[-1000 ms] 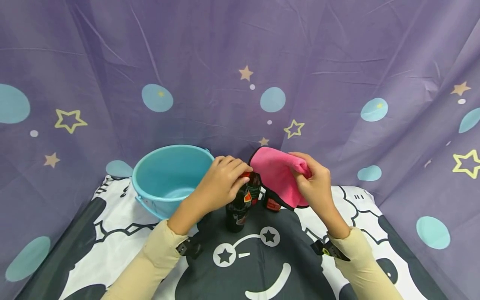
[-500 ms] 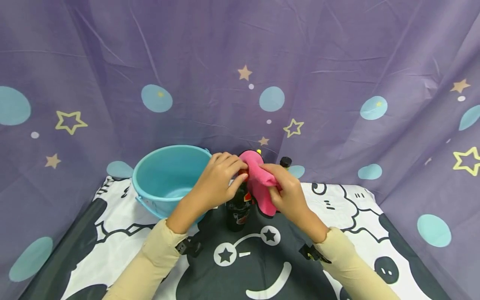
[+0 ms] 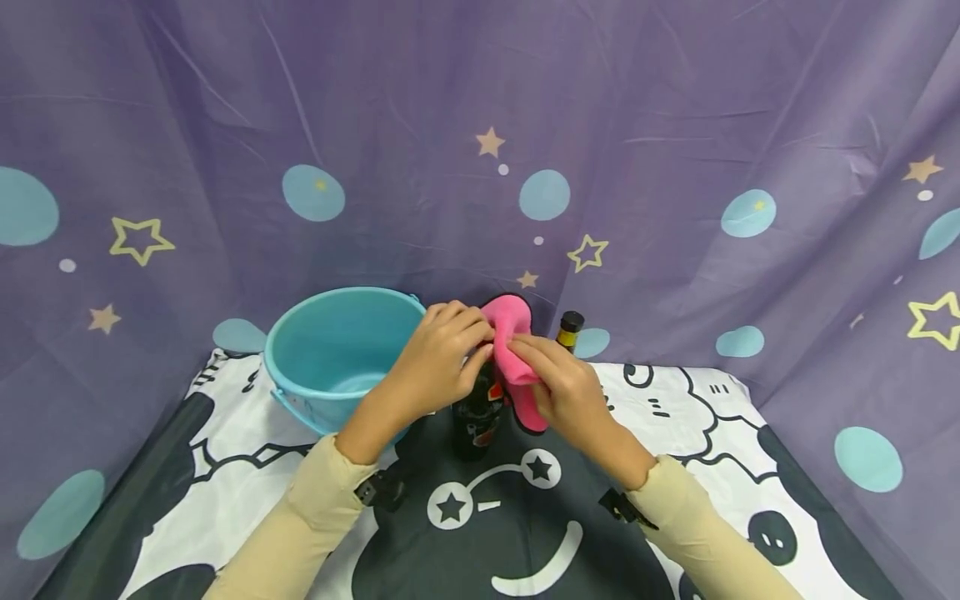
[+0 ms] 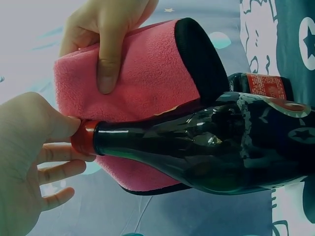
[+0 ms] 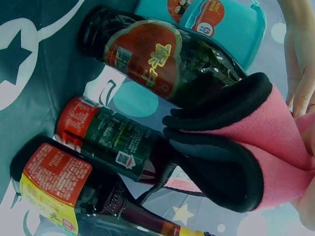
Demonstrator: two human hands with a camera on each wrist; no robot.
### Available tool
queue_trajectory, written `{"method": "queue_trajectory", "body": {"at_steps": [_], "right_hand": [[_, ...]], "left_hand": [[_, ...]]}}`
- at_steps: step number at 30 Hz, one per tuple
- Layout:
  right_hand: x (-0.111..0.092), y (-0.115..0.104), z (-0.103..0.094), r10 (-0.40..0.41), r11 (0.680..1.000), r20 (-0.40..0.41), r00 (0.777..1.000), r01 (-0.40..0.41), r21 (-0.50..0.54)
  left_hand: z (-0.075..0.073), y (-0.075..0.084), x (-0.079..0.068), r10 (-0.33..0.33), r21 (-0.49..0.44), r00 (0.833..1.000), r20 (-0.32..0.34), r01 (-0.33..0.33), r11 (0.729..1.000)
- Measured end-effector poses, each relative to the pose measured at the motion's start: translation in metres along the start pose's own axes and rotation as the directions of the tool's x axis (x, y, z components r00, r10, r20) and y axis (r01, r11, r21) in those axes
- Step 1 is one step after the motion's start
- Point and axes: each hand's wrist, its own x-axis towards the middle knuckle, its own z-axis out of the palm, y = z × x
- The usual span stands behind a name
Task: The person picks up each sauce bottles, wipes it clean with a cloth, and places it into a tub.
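My left hand (image 3: 438, 358) pinches the red cap (image 4: 84, 137) of a dark glass bottle (image 4: 211, 147) between thumb and index finger; its other fingers are spread. The bottle stands upright on the cloth-covered table, with a red label (image 5: 147, 56) in the right wrist view. In my right hand (image 3: 573, 387) is a folded pink cloth (image 4: 142, 64) with black edging, thumb on top of the fold. The cloth lies against the bottle's neck and upper side, and part of it shows on the far side of the neck in the left wrist view.
A light blue bucket (image 3: 277, 367) stands left of the bottle. Behind the pink cloth are a jar (image 5: 106, 137) with a red and green label and a dark bottle (image 5: 54, 187) with a red and yellow label. A purple curtain (image 3: 675, 125) hangs behind the table.
My right hand has brought the pink cloth leftward from beside the bottle to its neck, then shifted slightly. My left hand has stayed at the cap. The black-capped bottle behind has come into sight.
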Motion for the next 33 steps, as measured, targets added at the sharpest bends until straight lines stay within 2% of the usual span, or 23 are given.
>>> {"method": "queue_trajectory", "body": {"at_steps": [12, 24, 28, 33], "right_hand": [[-0.003, 0.003, 0.003, -0.074, 0.997, 0.011, 0.997, 0.075, -0.035], [-0.008, 0.003, 0.007, -0.084, 0.996, 0.063, 0.994, 0.086, -0.030], [-0.008, 0.002, 0.006, -0.082, 0.995, 0.098, 0.992, 0.087, -0.050], [-0.007, 0.002, 0.004, -0.117, 0.988, 0.106, 0.987, 0.127, -0.088]], "left_hand": [[0.000, 0.001, 0.002, 0.031, 0.019, 1.000, 0.003, -0.031, 0.999], [0.000, -0.001, 0.001, 0.025, 0.010, 1.000, -0.011, -0.025, 1.000], [-0.001, -0.001, 0.002, 0.025, 0.004, 1.000, -0.018, -0.025, 1.000], [0.002, -0.001, 0.001, 0.035, 0.004, 0.999, -0.032, -0.035, 0.999]]}}
